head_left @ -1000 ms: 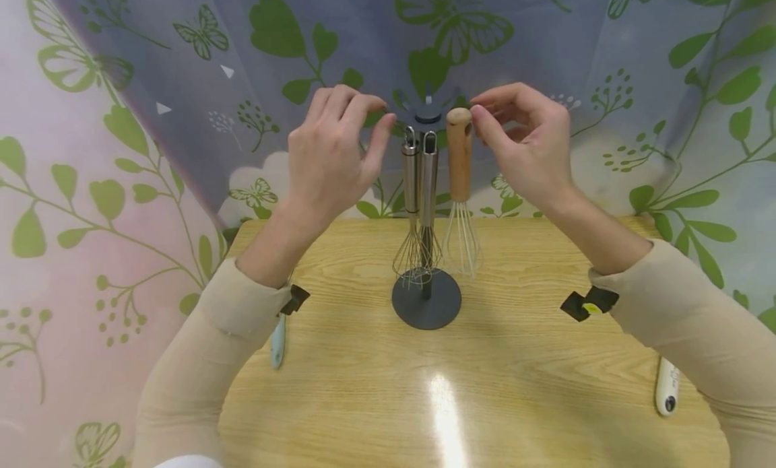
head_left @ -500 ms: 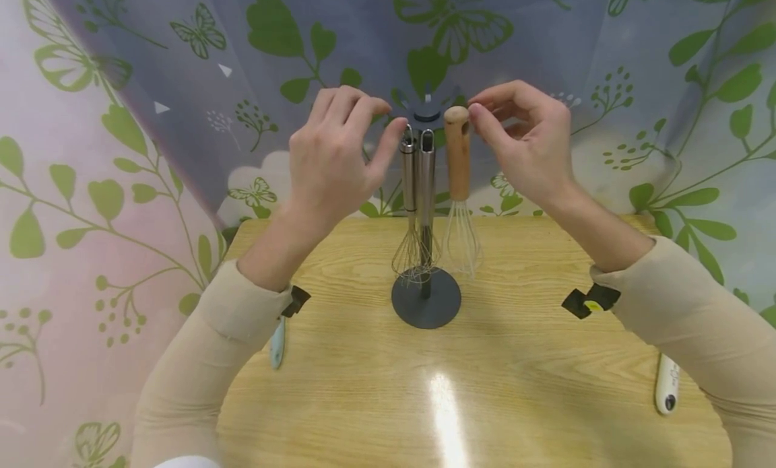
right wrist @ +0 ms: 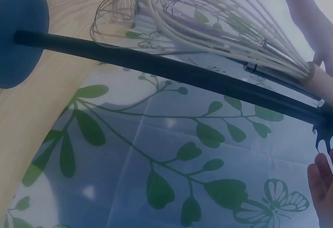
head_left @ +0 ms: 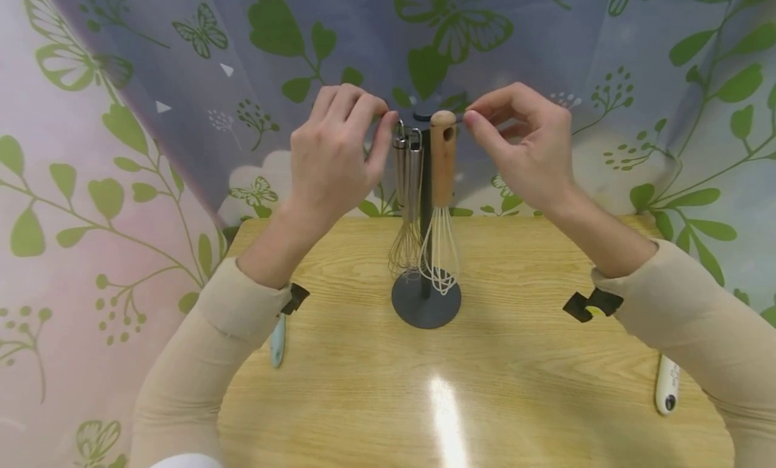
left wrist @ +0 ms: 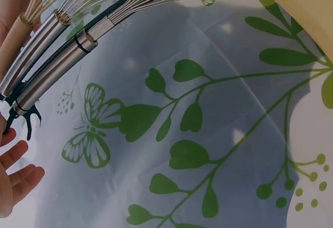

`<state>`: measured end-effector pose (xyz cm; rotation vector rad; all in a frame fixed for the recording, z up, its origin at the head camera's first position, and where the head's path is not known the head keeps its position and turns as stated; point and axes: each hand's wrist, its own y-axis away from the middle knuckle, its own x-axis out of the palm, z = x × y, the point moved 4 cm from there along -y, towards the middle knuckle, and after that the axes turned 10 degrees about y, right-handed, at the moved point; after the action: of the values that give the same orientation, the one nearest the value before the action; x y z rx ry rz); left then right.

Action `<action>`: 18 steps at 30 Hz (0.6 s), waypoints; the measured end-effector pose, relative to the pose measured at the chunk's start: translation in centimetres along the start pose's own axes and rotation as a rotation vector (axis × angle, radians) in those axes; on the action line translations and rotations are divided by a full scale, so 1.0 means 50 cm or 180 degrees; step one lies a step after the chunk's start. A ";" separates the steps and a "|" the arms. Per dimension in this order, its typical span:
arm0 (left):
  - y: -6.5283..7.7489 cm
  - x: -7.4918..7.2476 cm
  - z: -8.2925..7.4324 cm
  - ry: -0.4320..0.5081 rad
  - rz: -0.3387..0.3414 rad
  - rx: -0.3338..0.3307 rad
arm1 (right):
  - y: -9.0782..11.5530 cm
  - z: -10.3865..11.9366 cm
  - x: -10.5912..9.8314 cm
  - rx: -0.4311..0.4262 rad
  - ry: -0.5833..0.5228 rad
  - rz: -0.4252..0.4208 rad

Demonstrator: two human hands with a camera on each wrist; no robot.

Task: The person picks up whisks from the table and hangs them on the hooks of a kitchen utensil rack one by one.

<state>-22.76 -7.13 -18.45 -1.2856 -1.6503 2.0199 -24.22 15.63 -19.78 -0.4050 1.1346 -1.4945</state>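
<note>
Two steel-handled whisks (head_left: 413, 178) and one wooden-handled whisk (head_left: 443, 159) hang from the hooked top of a black utensil stand (head_left: 426, 312). At the top left, my left hand (head_left: 333, 151) pinches a hook of the stand beside the steel handles; thumb and forefinger meet there. My right hand (head_left: 530, 145) pinches a dark hook tip just right of the wooden handle. In the left wrist view, steel whisk handles (left wrist: 52, 74) hang close to the left fingers (left wrist: 21, 178). The right wrist view has the right fingers (right wrist: 320, 178) by a hook, only partly in frame.
The stand's round base rests on a wooden table (head_left: 339, 380). A pale blue handle (head_left: 277, 343) lies at the left, partly under the sleeve, and a white handle (head_left: 667, 387) at the right. A patterned curtain (head_left: 376, 37) hangs behind.
The stand's top has turned: the wooden whisk has swung left and forward in front of the post, and the steel whisks have shifted left. Left thumb and forefinger have closed together.
</note>
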 end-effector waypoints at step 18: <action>-0.007 0.002 0.014 -0.0061 0.0184 -0.0161 | 0.015 0.047 0.008 -0.0337 0.0122 -0.0167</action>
<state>-23.46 -7.44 -18.23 -1.3499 -1.7022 2.0419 -22.12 14.37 -19.43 -0.4838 1.2454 -1.4973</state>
